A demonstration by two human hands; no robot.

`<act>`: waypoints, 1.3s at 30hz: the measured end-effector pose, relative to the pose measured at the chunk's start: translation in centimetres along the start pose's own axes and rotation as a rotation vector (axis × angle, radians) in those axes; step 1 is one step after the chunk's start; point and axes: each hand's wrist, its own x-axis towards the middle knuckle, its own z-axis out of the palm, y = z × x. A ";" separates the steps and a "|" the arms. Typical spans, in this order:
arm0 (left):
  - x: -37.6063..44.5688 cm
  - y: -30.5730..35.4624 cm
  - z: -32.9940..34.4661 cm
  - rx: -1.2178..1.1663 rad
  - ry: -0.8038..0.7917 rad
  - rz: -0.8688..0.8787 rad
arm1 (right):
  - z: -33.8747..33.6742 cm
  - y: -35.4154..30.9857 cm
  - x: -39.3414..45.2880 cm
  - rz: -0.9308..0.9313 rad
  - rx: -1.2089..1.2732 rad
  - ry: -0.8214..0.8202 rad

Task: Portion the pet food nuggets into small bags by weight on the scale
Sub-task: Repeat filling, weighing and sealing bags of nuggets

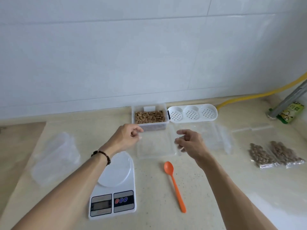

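With the left hand (128,135) and right hand (188,141) each pinching a top edge of the empty clear bag (156,145) held between nugget container (150,116) and scale (114,185), spread the mouth fully before spooning.

Brown nuggets (150,116) fill an open clear tub (150,126) by the wall. A white scale (114,188) sits bare, and two filled bags (275,155) lie flat far right.

The beige worktop (191,188) carried a scale (114,188) near its front edge, with an orange spoon (174,185) beside it. A tub (150,116) of nuggets and a white tray (192,113) stood at the back edge. Two filled bags (275,154) lay toward the right edge, a clear lid (54,156) toward the left.
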 end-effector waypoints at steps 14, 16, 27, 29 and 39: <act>-6.0 -13.8 -5.5 0.168 0.050 -0.164 | 17.6 2.2 -1.8 0.190 -0.079 0.008; -5.5 -14.5 -5.1 0.181 0.050 -0.168 | 17.9 2.7 -1.3 0.209 -0.091 0.022; -6.2 -16.1 -3.7 0.294 0.227 -0.043 | 17.6 2.9 -1.6 0.079 -0.392 0.157; -7.9 -16.1 -3.2 0.313 0.285 -0.016 | 17.8 2.8 -2.7 -0.043 -0.438 0.194; -19.6 -16.2 2.0 0.354 0.405 -0.017 | 18.8 7.7 -11.4 -0.416 -0.777 0.163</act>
